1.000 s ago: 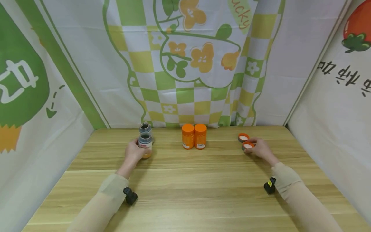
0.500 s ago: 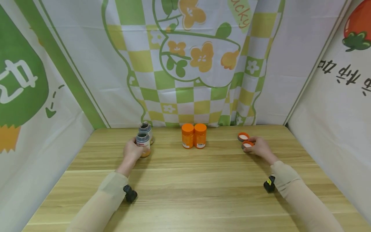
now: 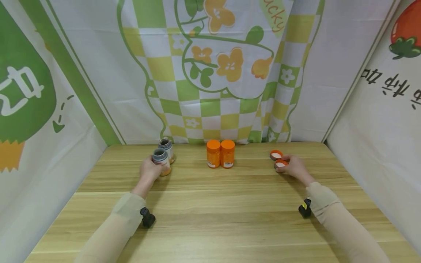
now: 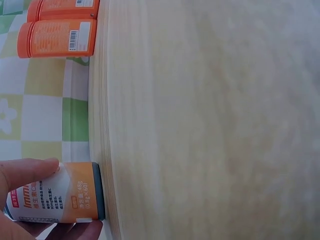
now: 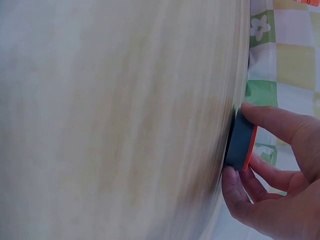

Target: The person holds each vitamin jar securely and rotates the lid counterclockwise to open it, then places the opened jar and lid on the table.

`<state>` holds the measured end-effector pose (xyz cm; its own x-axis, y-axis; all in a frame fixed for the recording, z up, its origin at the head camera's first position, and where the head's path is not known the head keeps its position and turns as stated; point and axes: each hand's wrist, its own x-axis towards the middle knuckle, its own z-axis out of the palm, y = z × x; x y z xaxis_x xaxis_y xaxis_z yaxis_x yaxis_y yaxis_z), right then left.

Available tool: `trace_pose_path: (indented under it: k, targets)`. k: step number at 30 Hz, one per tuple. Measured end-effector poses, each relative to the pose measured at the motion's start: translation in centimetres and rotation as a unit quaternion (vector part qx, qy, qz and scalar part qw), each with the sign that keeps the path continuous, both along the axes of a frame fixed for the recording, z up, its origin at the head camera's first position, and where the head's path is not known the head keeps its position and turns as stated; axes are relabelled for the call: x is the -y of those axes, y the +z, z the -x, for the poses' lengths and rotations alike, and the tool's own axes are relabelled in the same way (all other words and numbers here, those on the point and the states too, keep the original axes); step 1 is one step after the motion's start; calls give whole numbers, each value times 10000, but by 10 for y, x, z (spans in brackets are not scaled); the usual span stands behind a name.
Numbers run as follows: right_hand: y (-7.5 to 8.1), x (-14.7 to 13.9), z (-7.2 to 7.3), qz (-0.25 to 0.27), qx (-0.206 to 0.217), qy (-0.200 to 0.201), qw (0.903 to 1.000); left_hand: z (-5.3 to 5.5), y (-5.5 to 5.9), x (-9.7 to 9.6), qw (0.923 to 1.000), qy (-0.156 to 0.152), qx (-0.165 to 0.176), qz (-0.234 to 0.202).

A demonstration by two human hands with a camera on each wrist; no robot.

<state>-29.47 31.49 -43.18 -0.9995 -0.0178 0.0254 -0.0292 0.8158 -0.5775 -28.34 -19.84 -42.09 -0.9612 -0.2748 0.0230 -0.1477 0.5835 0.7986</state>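
Note:
In the head view my left hand point(image 3: 151, 170) holds an uncapped jar point(image 3: 161, 161), white and orange with a grey neck. The left wrist view shows thumb and fingers around this labelled jar point(image 4: 65, 192), its dark base close to the tabletop; whether it touches, I cannot tell. Right behind it stands a second uncapped jar point(image 3: 166, 147). Over on the right, my right hand point(image 3: 297, 170) pinches a grey cap point(image 3: 280, 164) with an orange rim, its white inside facing up. A matching cap point(image 3: 276, 155) lies just behind. From the right wrist, the held cap point(image 5: 241, 142) sits low at the table surface.
Two orange jars with orange lids, the left one point(image 3: 213, 155) and the right one point(image 3: 227, 155), stand side by side at the back middle of the wooden table point(image 3: 217, 215). A patterned curtain point(image 3: 213, 109) hangs directly behind the table's back edge.
My left hand has shifted the held jar slightly left and back, and it leans a little more. The right hand stays at its cap almost unmoved.

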Motion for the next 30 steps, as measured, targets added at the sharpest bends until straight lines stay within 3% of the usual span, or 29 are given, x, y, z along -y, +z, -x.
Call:
trace_pose_path:
  k: [17, 30]
  targets:
    - [-2, 0, 4, -311, 68, -66, 9995, 3, -4, 5, 9984, -424, 197, 312]
    - [-2, -1, 5, -241, 91, -67, 9996, 6, -5, 6, 9980, -434, 331, 320]
